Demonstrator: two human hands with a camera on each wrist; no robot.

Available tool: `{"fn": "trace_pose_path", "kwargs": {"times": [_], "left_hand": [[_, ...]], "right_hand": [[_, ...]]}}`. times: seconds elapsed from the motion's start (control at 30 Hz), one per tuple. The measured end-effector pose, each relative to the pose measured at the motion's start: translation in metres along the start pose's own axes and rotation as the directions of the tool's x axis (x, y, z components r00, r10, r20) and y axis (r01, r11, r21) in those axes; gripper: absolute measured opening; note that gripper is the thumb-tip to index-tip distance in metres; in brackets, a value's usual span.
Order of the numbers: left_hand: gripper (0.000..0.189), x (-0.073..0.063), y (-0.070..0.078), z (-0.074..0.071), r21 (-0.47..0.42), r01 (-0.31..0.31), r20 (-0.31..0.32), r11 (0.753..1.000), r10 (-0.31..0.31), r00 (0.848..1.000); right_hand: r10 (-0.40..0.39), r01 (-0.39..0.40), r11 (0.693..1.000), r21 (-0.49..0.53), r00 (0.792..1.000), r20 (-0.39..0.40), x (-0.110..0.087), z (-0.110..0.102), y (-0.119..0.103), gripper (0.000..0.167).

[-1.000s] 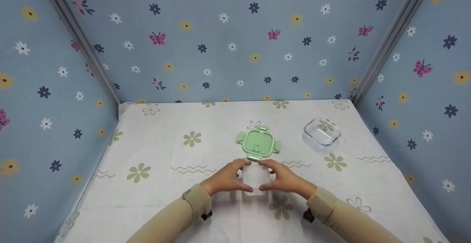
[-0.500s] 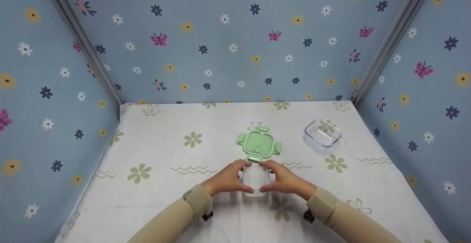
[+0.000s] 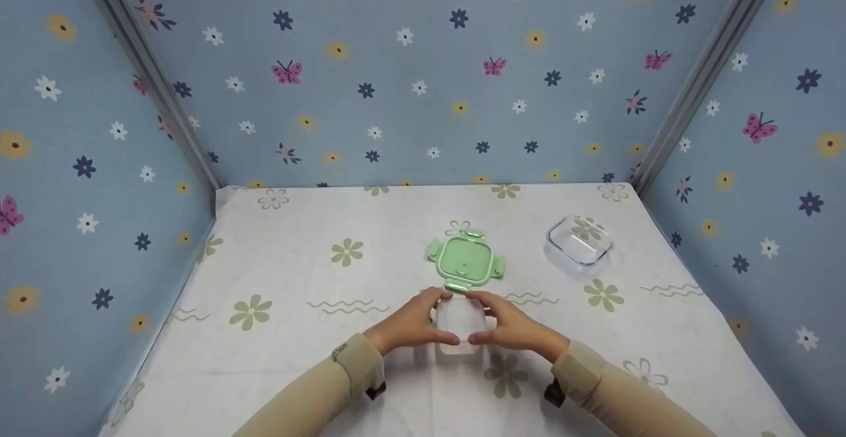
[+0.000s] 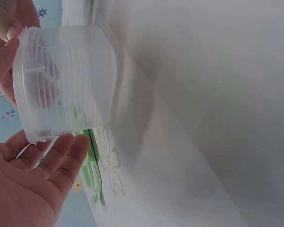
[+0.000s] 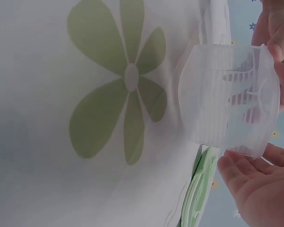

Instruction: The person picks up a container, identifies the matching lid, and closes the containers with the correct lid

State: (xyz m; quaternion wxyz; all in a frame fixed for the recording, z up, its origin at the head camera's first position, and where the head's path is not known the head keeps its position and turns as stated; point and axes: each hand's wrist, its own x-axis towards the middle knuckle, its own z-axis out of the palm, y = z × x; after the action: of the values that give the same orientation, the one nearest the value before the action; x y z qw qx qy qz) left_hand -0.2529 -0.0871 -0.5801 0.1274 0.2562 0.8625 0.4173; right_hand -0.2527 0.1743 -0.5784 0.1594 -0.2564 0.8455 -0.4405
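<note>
A translucent ribbed plastic box [image 3: 461, 315] stands upright at the near middle of the table. My left hand [image 3: 415, 321] grips its left side, thumb at the near edge of the rim and fingers at the far edge. In the same way my right hand [image 3: 512, 323] holds the right side, and the two thumbs nearly meet. Both wrist views show the fingertips at the upper rim of the box [image 4: 68, 80], with its base low by the cloth. Just beyond the box lies a green lid [image 3: 464, 258] with its side clips spread outward.
A square clear glass container [image 3: 574, 260] stands to the right, farther back than the hands. White cloth printed with green flowers covers the table [image 3: 277, 357]. Blue patterned walls [image 3: 410, 67] rise at the back and both sides.
Both thumbs have shifted slightly to the right along the near edge of the plastic box. The box, green lid and glass container have stayed practically in place.
</note>
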Motion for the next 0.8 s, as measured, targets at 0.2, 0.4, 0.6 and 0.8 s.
{"fn": "trace_pose_path", "kwargs": {"times": [0.2,0.4,0.6,0.8], "left_hand": [[0.085,0.002,-0.002,-0.003,-0.034,-0.007,0.017,0.999,0.008,1.000],[0.083,0.002,-0.009,-0.007,-0.128,-0.028,0.068,0.991,0.037,0.997],[0.082,0.001,-0.015,-0.015,-0.213,-0.030,0.120,0.976,0.057,0.991],[0.079,0.000,-0.021,-0.017,-0.268,0.001,0.159,0.963,0.044,0.986]], "right_hand": [[-0.003,0.002,0.997,0.073,1.000,0.021,0.001,-0.004,0.003,0.084],[-0.010,0.007,0.997,0.073,0.999,0.053,-0.001,-0.010,0.006,0.083],[-0.034,0.019,0.992,0.122,0.993,0.116,-0.001,-0.017,0.010,0.082],[-0.110,0.061,0.965,0.255,0.977,0.182,0.001,-0.021,0.019,0.081]]}}
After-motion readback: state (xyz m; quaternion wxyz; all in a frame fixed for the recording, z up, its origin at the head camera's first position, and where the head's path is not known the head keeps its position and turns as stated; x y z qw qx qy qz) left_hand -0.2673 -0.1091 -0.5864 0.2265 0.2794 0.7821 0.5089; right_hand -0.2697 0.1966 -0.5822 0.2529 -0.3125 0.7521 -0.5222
